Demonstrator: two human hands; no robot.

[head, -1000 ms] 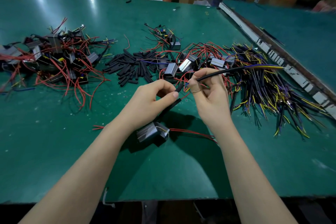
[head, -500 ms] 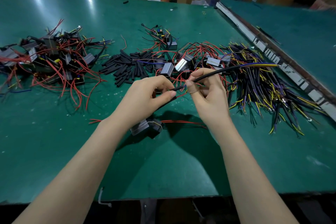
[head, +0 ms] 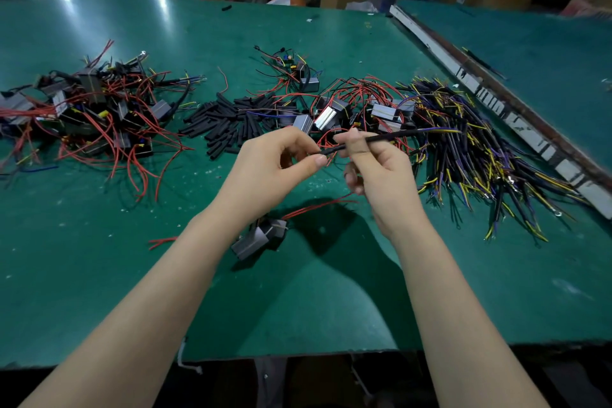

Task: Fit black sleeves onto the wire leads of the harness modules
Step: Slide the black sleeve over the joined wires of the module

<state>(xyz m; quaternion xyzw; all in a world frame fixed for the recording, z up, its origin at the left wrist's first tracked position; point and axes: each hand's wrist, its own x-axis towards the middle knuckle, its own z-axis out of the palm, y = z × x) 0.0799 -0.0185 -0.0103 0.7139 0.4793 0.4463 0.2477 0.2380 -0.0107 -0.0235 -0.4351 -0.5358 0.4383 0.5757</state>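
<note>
- My right grip (head: 381, 169) was clamped on a long black sleeve (head: 374, 139), thumb and forefinger pinching it, so it slanted up to the right with purple and yellow wire tips (head: 440, 130) showing past its far end.
- My left grip (head: 268, 166) pinched the sleeve's near end between thumb and fingers; what exactly sat inside that pinch I could not tell.
- Below my hands, a grey harness module (head: 258, 237) lay on the green desk (head: 99, 275), its red leads (head: 314, 207) running up toward my right hand.
- Beyond my hands lay a heap of loose short black sleeves (head: 231, 124).
- Right of it sat modules with red wires (head: 334, 114), then a spread of purple-and-yellow leads (head: 480, 159).
- At far left was another tangle of modules (head: 92, 109).
</note>
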